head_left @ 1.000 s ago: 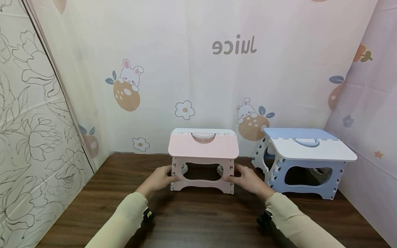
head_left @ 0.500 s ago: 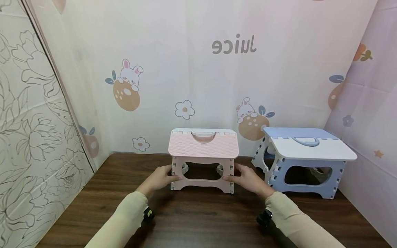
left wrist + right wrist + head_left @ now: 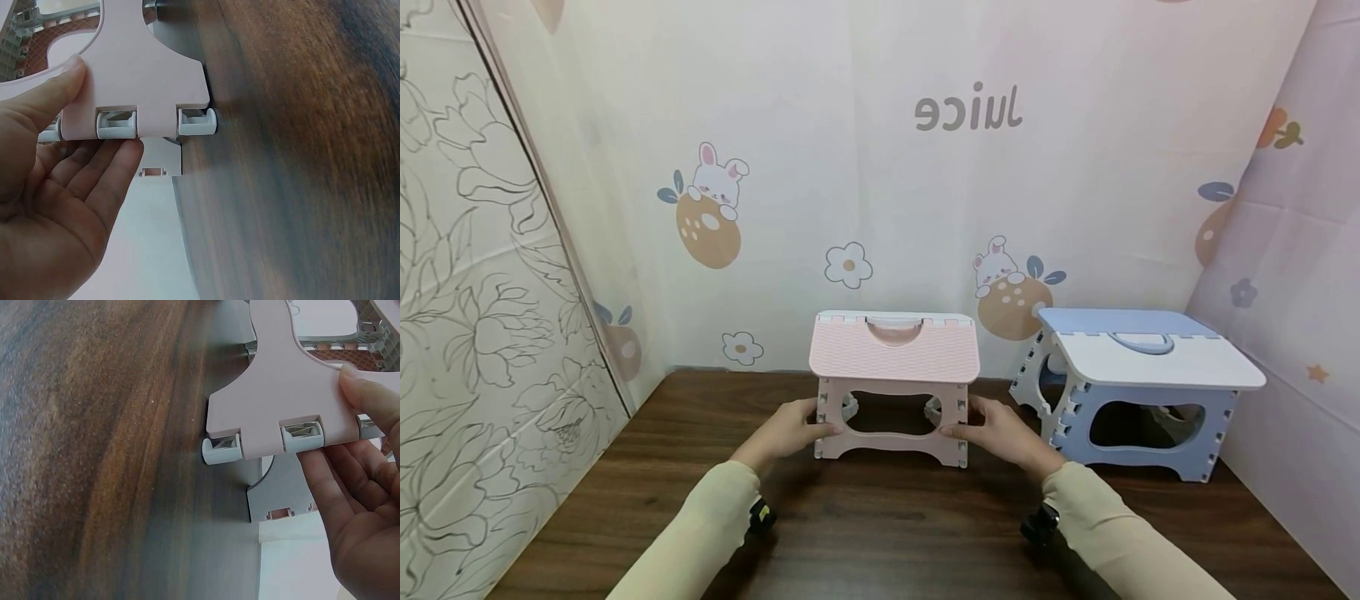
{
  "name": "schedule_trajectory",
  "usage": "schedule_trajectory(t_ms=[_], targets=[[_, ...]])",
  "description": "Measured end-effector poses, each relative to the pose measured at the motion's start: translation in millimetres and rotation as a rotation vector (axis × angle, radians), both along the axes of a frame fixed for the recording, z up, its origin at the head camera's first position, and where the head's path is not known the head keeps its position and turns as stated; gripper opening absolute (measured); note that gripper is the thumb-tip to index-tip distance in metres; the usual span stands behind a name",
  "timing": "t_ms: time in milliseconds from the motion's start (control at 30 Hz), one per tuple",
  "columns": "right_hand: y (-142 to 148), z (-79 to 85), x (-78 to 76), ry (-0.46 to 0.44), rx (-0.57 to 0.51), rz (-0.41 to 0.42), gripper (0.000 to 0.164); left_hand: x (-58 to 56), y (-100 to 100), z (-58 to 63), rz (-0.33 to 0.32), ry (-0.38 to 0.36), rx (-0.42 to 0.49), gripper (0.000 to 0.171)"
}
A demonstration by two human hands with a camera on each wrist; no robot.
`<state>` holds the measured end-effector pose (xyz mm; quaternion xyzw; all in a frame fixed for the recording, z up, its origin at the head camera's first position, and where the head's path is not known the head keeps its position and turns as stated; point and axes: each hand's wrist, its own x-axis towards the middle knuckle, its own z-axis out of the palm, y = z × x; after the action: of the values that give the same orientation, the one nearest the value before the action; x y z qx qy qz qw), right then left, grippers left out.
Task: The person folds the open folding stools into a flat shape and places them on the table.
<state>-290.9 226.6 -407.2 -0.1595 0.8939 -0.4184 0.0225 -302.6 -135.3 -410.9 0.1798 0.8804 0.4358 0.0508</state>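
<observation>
On the desk (image 3: 880, 533), left of the blue-and-white stool (image 3: 1157, 362), stands the pink stool (image 3: 895, 358); the left hand (image 3: 786, 429) and right hand (image 3: 997, 432) each pinch a side edge of its front panel (image 3: 891, 445), thumbs (image 3: 59, 87) in front; matched, level pressure should keep it square; hinges (image 3: 117, 125) could nip skin.

On my head feed, I find the first stool (image 3: 895, 358) standing on the table (image 3: 895, 533) before the backdrop (image 3: 880, 167), with the left hand (image 3: 785, 429) at its left end and the right hand (image 3: 1000, 433) at its right. I locate the second stool (image 3: 1161, 367) to the right of that hand, near the side wall (image 3: 1277, 308).
</observation>
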Motion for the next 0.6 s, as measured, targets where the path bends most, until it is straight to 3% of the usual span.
schedule_trajectory(t_ms=[600], targets=[[3.4,1.9,-4.8,-0.013,0.002,0.013,0.066,-2.5,-2.5,0.3,-0.035,0.000,-0.031,0.045]])
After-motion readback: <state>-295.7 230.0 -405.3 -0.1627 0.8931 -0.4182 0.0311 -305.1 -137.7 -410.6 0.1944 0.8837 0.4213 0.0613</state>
